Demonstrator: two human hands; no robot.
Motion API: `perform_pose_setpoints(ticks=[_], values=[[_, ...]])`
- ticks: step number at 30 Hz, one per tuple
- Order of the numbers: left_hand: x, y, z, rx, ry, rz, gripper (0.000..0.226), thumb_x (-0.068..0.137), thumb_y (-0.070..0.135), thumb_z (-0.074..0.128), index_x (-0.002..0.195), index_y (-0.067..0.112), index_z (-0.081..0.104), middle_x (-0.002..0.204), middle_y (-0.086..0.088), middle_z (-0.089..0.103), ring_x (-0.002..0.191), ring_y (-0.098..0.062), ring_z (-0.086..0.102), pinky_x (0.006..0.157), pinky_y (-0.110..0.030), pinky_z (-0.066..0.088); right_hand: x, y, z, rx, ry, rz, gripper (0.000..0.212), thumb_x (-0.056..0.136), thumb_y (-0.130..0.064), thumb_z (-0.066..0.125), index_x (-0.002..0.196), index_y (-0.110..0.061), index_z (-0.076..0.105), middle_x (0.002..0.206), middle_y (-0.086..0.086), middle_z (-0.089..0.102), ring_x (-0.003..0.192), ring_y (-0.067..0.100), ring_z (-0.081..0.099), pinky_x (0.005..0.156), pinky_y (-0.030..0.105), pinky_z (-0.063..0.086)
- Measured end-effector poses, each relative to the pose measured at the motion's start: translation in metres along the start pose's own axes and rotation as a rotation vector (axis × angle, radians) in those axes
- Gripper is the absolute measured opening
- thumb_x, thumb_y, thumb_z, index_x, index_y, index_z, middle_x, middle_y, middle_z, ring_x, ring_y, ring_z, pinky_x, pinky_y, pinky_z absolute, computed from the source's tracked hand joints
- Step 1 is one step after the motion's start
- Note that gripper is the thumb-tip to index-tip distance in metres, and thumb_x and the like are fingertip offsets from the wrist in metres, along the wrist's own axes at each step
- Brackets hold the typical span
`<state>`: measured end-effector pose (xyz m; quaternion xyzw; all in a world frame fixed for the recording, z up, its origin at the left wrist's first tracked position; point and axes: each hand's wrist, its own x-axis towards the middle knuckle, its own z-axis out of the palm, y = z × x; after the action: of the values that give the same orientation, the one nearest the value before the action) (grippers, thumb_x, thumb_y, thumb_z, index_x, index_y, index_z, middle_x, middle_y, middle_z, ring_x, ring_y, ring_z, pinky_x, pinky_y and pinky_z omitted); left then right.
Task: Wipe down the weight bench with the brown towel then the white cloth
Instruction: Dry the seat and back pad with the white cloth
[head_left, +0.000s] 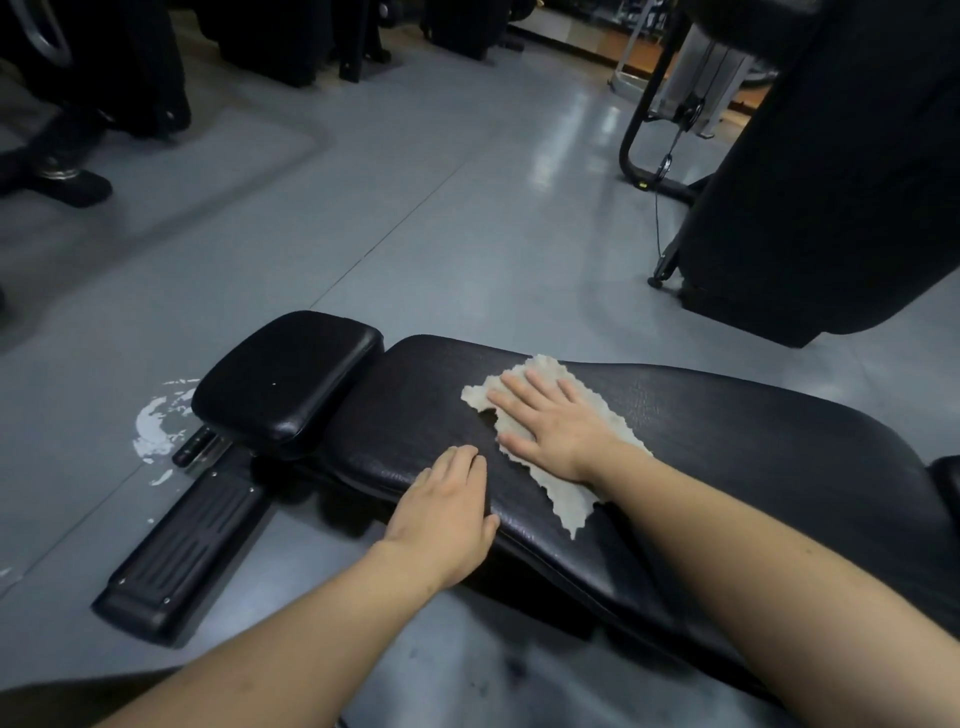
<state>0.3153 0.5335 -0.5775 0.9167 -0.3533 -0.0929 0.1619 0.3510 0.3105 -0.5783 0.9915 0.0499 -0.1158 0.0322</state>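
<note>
Gym floor (467, 249), grey; weight bench (727, 452) lying crosswise. Left hand (447, 512): flat, bracing the near pad edge, holding nothing. Right hand (550, 426): fingers straight, pressing the brown towel (571, 499) onto the pad; unwiped pad stretches along the bench's length on both sides

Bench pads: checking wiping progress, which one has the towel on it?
The long pad; the right hand presses the brown towel there. The small pad is bare.

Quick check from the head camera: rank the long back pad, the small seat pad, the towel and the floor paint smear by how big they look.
1. long back pad
2. small seat pad
3. towel, partly hidden under the right hand
4. floor paint smear

Pad and towel look close, so unsure.
</note>
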Motion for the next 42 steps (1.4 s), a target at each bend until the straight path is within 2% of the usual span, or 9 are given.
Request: perform_pose_setpoints(ticks=[5,11,15,19,22,28,33,38,42], values=[[0.002,-0.002,0.002,-0.005,0.005,0.002,0.068,0.101,0.044,0.046,0.154,0.009,0.021,0.159,-0.004,0.018,0.151,-0.019,0.013,0.122,-0.033,0.019,0.035,0.005,-0.003,0.072,0.001,0.253,0.066,0.099,-0.066,0.019,0.159,-0.041,0.008,0.169,-0.009,-0.003,0.155,0.021,-0.007,0.123,0.052,-0.001],[0.0,-0.009,0.002,-0.038,-0.017,0.027,0.073,0.102,0.04,0.048,0.158,0.011,0.013,0.165,-0.002,0.011,0.154,-0.019,0.005,0.125,-0.032,0.011,0.048,0.004,-0.004,0.106,0.001,0.401,0.067,0.1,-0.064,0.016,0.16,-0.036,0.003,0.17,-0.002,-0.001,0.156,0.026,-0.005,0.123,0.055,-0.003],[-0.003,-0.015,0.003,-0.048,-0.027,0.047,0.072,0.101,0.037,0.05,0.158,0.012,0.013,0.167,-0.001,0.008,0.154,-0.018,0.003,0.125,-0.031,0.009,0.037,-0.007,0.002,0.083,0.014,0.335,0.067,0.101,-0.062,0.013,0.161,-0.033,0.004,0.17,0.0,-0.006,0.155,0.028,-0.008,0.122,0.057,-0.003],[-0.002,-0.014,0.003,-0.049,-0.044,0.042,0.074,0.101,0.037,0.051,0.158,0.01,0.013,0.166,-0.003,0.007,0.154,-0.019,0.004,0.125,-0.032,0.01,0.013,-0.025,0.004,0.037,0.013,0.22,0.089,0.08,-0.069,-0.01,0.161,-0.033,0.003,0.17,-0.002,-0.007,0.155,0.027,-0.009,0.122,0.056,0.0],[-0.005,-0.015,-0.002,-0.065,-0.062,0.033,0.07,0.1,0.036,0.051,0.157,0.012,0.017,0.164,-0.002,0.009,0.153,-0.018,0.008,0.123,-0.031,0.015,-0.006,-0.039,0.007,0.007,0.011,0.13,0.091,0.079,-0.068,-0.013,0.161,-0.034,0.004,0.17,-0.004,-0.006,0.155,0.024,-0.01,0.123,0.054,-0.001],[-0.014,-0.031,-0.016,-0.083,0.054,-0.05,0.036,0.098,0.035,0.052,0.129,0.019,0.045,0.133,0.005,0.036,0.125,-0.016,0.04,0.101,-0.032,0.043,-0.044,-0.062,0.011,0.026,-0.002,-0.068,0.084,0.084,-0.067,-0.006,0.161,-0.035,0.004,0.169,-0.007,-0.008,0.154,0.019,-0.015,0.122,0.049,-0.011],[-0.008,-0.027,-0.023,-0.131,0.221,-0.014,0.024,0.096,0.029,0.049,0.119,0.021,0.048,0.122,0.008,0.042,0.114,-0.012,0.044,0.093,-0.031,0.047,-0.062,-0.063,0.008,0.248,0.017,-0.204,0.078,0.09,-0.068,0.026,0.16,-0.037,0.016,0.169,-0.014,0.001,0.155,0.01,-0.008,0.123,0.042,-0.014],[0.001,0.003,-0.017,-0.153,0.203,0.072,0.041,0.099,0.034,0.046,0.14,0.027,0.041,0.137,0.01,0.038,0.128,-0.011,0.037,0.101,-0.031,0.041,-0.091,-0.02,-0.019,0.297,0.236,-0.043,0.066,0.093,-0.063,0.025,0.151,-0.036,0.041,0.165,-0.019,0.016,0.153,0.001,0.001,0.125,0.041,-0.007],[0.009,0.024,-0.006,-0.144,0.127,0.042,0.047,0.103,0.041,0.04,0.148,0.025,0.035,0.156,0.007,0.025,0.145,-0.012,0.02,0.115,-0.028,0.023,-0.133,0.044,-0.012,0.137,0.18,0.229,0.08,0.089,-0.074,0.007,0.154,-0.038,0.033,0.167,-0.017,0.013,0.154,0.006,-0.001,0.125,0.042,-0.005]])
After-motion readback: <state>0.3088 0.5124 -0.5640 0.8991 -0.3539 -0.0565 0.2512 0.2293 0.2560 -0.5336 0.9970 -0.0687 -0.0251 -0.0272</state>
